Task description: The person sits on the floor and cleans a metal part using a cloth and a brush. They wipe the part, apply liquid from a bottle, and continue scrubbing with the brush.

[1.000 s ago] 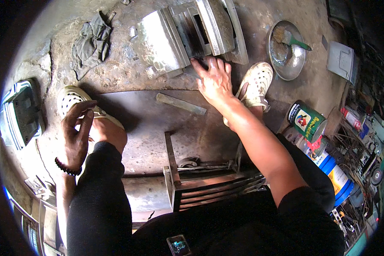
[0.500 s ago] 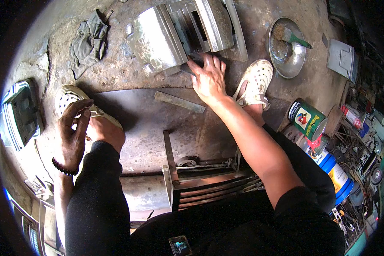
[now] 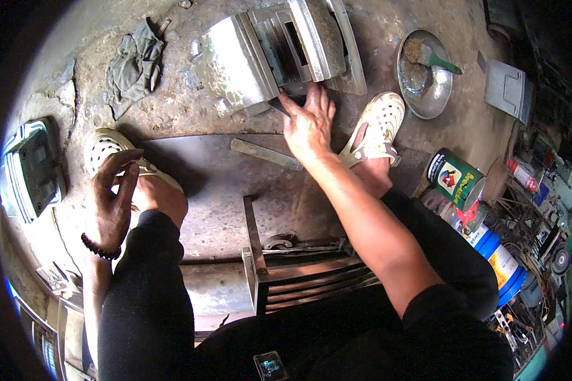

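A worn metal housing point(image 3: 238, 63) with a curved silvery shell and a slotted middle lies on the floor at the top. My right hand point(image 3: 308, 127) reaches to its near edge, fingers spread and thumb out to the left, with the fingertips against the housing's lower side. Something dark and thin lies by the thumb; I cannot make out what it is. Just below this hand is a flat metal strip point(image 3: 265, 154), lying on a metal sheet point(image 3: 216, 168). Over my left knee and shoe, my left hand point(image 3: 111, 206) hangs with curved fingers, finger and thumb slightly apart and nothing between them.
A metal bowl point(image 3: 435, 95) holding a green-handled brush point(image 3: 442, 61) stands at the right. Below it are a green can point(image 3: 461, 181) and a blue-and-white bucket point(image 3: 502, 263). A grey rag point(image 3: 133, 66) lies at upper left. A slatted low stool point(image 3: 311, 289) is beneath me.
My right hand and forearm have shifted slightly left and toward me, the fingers still at the housing's edge. My left hand keeps nearly the same pose.
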Tool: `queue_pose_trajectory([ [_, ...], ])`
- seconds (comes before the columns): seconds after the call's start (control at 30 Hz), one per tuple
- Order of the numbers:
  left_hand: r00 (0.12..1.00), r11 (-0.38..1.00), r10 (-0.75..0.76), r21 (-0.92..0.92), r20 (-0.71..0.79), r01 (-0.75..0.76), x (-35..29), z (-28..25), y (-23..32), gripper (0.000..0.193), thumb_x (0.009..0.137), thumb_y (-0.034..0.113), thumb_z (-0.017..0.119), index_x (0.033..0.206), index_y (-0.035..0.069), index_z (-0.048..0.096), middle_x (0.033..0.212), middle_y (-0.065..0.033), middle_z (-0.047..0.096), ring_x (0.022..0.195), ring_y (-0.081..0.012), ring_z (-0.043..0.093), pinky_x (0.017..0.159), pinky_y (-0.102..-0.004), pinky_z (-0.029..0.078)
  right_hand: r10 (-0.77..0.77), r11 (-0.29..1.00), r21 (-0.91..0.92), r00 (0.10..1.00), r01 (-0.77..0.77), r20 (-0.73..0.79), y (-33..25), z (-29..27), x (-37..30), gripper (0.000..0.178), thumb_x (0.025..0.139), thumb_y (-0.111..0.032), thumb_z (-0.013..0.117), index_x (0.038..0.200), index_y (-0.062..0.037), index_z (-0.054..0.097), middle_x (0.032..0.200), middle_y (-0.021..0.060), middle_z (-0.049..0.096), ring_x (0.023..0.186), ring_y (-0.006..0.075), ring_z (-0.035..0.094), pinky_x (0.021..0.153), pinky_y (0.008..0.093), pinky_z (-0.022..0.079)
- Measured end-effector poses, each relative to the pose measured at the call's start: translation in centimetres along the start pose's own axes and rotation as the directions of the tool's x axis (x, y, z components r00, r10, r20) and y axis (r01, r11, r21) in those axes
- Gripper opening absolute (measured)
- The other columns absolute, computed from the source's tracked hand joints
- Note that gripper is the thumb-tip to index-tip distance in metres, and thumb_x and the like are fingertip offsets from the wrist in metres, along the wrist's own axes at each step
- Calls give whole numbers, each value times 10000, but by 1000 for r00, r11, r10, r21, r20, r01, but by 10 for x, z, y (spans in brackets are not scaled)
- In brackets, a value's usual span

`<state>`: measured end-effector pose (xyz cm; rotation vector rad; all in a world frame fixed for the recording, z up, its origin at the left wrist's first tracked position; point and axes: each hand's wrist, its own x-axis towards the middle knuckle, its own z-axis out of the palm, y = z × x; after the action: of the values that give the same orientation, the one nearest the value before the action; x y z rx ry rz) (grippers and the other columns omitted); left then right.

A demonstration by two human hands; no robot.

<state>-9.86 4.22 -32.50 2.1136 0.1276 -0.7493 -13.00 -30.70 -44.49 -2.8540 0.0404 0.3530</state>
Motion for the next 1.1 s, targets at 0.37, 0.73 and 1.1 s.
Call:
queue_pose_trajectory([
  [0.37, 1000, 999, 18, -42, -8, -19, 0, 2, -5, 234, 966, 121, 563, 1153, 6, 646, 1085, -94, 683, 994, -166, 616, 855, -296, 475, 23, 993, 114, 994, -10, -107, -10, 17, -3, 465, 784, -179, 717, 1241, -239, 660, 1472, 273, 308, 1390, 442, 275, 1133, 613, 204],
  [0.73, 997, 996, 75, 42, -25, -74, 0, 0, -8, 251, 980, 157, 549, 1164, 16, 644, 1101, -79, 665, 978, -158, 610, 839, -294, 484, 45, 998, 38, 986, -40, -160, -18, 18, -3, 360, 827, -214, 689, 1186, -233, 691, 1463, 300, 329, 1427, 471, 192, 1158, 620, 114],
  [1.1, 999, 995, 42, -88, -9, -42, -1, 4, -8, 233, 959, 126, 577, 1152, 16, 647, 1075, -99, 658, 1017, -191, 621, 864, -312, 480, 127, 988, 106, 986, -116, -107, -33, 20, -6, 406, 824, -216, 686, 1228, -179, 669, 1480, 299, 312, 1432, 470, 188, 1160, 616, 116],
])
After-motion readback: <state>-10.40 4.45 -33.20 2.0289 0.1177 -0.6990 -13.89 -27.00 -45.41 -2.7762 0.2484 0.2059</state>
